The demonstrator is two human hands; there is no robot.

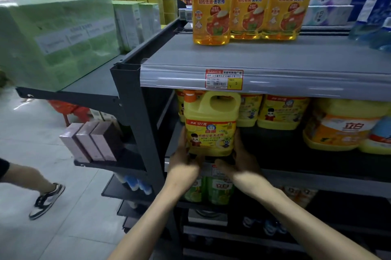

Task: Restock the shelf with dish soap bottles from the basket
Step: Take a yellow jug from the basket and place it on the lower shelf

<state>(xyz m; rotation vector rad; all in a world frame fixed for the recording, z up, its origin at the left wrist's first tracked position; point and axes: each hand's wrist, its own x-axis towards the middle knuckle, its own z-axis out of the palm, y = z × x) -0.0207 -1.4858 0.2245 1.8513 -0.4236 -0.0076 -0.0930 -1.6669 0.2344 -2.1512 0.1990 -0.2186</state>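
A yellow dish soap jug (211, 124) with an orange cap and a moulded handle stands at the front left of the middle shelf (296, 177). My left hand (184, 160) grips its lower left side and my right hand (241, 158) grips its lower right side. Behind it stand more yellow jugs (281, 111) of the same kind. Three tall yellow dish soap bottles (251, 1) stand on the upper shelf (264, 58). The basket is out of view.
Larger yellow tubs (338, 128) fill the right of the middle shelf. Green bottles (211, 192) sit on the shelf below. A side rack to the left holds green boxes (57, 37) and pink boxes (93, 141). A person's leg and sneaker (46, 200) cross the aisle at the left.
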